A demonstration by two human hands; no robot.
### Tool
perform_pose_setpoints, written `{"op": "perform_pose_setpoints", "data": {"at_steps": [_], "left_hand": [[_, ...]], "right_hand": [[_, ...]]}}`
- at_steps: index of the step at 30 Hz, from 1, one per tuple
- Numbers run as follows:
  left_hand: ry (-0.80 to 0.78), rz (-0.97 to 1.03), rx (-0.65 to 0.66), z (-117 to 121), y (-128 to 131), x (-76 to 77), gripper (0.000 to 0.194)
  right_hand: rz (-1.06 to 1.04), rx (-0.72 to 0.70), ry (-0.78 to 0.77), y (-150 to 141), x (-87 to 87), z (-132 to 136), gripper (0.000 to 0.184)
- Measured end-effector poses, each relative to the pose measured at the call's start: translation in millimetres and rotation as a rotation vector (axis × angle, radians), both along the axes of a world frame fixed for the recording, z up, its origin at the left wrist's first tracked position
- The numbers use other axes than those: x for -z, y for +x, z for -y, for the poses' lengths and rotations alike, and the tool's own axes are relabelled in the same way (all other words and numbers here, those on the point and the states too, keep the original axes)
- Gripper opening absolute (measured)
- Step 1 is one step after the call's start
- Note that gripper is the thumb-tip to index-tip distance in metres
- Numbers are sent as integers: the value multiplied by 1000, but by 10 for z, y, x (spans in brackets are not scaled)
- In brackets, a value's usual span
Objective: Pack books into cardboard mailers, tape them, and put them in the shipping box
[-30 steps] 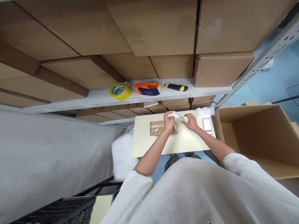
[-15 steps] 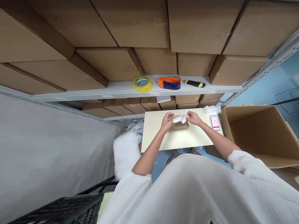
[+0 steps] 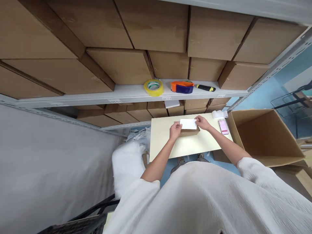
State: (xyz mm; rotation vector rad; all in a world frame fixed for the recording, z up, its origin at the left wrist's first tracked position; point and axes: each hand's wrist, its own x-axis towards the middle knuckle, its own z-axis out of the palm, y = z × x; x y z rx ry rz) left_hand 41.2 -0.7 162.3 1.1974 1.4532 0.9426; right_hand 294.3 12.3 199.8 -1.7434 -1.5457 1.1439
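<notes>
A white label (image 3: 188,124) is stretched flat between my two hands, over a small cardboard box (image 3: 188,133) on the cream table (image 3: 161,143). My left hand (image 3: 175,130) pinches the label's left edge, beside the box's left end. At the upper right corner, my right hand (image 3: 202,122) grips the label between thumb and fingers. Most of the box top is hidden beneath the label, and I cannot tell whether the label touches it.
A white label roll (image 3: 219,114) and a phone (image 3: 223,127) lie at the table's right. Beyond stands a large open carton (image 3: 268,136). The shelf holds yellow tape (image 3: 153,87), an orange-and-purple tape dispenser (image 3: 182,87), a utility knife (image 3: 205,87) and several boxes. White foam wrap (image 3: 128,165) sits left.
The label was curled and tilted; now it is spread flat and faces up. My left hand has closed on its left edge. The view has shifted slightly.
</notes>
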Motion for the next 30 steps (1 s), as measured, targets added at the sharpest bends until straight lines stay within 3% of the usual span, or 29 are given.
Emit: {"op": "perform_pose_setpoints", "data": {"at_steps": [5, 9, 14, 21, 30], "left_hand": [[-39, -165, -36, 27, 9, 53, 12], [-131, -250, 3, 14, 3, 90, 3], [-194, -438, 39, -28, -5, 127, 26], [-72, -612, 170, -28, 1, 153, 25], [38, -783, 293, 3, 0, 221, 27]], "right_hand": [[-9, 148, -45, -116, 129, -24, 32], [88, 154, -34, -185, 255, -37, 36], [223, 81, 6, -237, 431, -77, 44], [366, -6, 14, -266, 587, -74, 47], [585, -62, -14, -349, 575, -26, 42]]}}
